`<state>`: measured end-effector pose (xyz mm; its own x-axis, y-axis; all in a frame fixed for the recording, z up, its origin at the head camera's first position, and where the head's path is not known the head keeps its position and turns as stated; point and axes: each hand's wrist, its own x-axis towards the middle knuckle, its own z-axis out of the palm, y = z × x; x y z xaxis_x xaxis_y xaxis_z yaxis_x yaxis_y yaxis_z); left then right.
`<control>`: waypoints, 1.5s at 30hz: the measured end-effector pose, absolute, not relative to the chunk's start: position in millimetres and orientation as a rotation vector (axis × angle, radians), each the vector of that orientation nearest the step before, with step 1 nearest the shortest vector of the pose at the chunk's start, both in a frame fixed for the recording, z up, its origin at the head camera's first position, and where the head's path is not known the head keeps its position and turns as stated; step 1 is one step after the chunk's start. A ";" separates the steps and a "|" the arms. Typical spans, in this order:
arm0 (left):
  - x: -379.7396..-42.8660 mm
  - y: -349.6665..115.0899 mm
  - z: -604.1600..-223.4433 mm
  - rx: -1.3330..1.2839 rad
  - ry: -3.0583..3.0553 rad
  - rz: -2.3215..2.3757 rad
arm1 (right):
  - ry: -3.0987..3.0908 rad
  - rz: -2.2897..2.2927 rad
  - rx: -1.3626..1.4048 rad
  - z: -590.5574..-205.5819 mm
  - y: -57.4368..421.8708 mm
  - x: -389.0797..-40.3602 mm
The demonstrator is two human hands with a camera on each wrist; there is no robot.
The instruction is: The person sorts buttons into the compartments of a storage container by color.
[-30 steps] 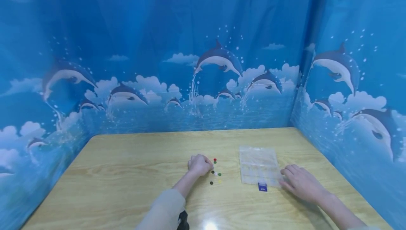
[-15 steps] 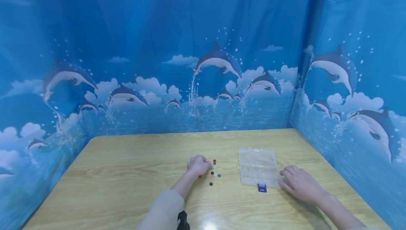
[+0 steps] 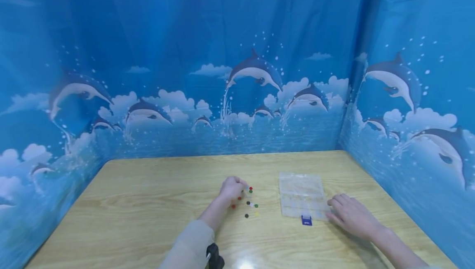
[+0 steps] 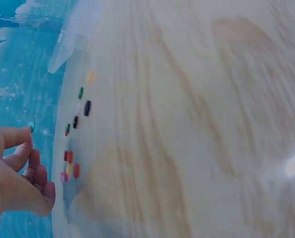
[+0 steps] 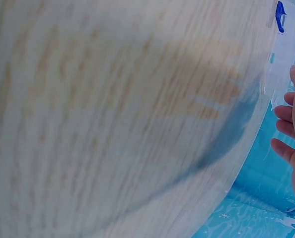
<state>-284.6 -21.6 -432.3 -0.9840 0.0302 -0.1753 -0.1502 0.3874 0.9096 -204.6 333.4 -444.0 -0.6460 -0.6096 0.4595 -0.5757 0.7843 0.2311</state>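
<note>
Between the thumb and index finger of my left hand [image 3: 231, 188] is a small round teal button [image 4: 31, 126], raised above the table in the left wrist view. Several small buttons lie loose below and beside that hand: a red button [image 3: 250, 188], a green button [image 3: 256, 206], a black button [image 3: 246, 216] and a yellow button [image 3: 257, 214] among them. To their right lies a clear plastic compartment box [image 3: 302, 195] with a blue latch [image 3: 306, 220] at its front. My right hand [image 3: 350, 213], fingers relaxed, is at the box's right edge; whether it touches cannot be told.
The light wooden table [image 3: 156, 203] carries everything. Blue dolphin-print curtains [image 3: 178, 75] stand behind it and along its sides. A black strap [image 3: 214, 256] is on my left sleeve.
My left hand has risen a little and moved away from me with the teal button, uncovering red buttons beneath it. The right hand stays beside the box.
</note>
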 end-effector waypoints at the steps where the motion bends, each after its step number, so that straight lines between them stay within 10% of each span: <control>1: -284.7 -20.7 -431.2 -0.091 2.463 1.668 | -2.455 -0.084 0.879 -444.3 333.3 -204.8; 45: -273.1 42.1 -411.3 0.309 2.416 1.782 | -2.503 -0.069 0.872 -441.7 334.1 -205.2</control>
<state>-273.1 42.1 -411.3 -0.9715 0.2362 0.0214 0.0902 0.2846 0.9544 -205.2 334.1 -441.7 -0.6787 -0.5966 0.4283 -0.5722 0.7952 0.2008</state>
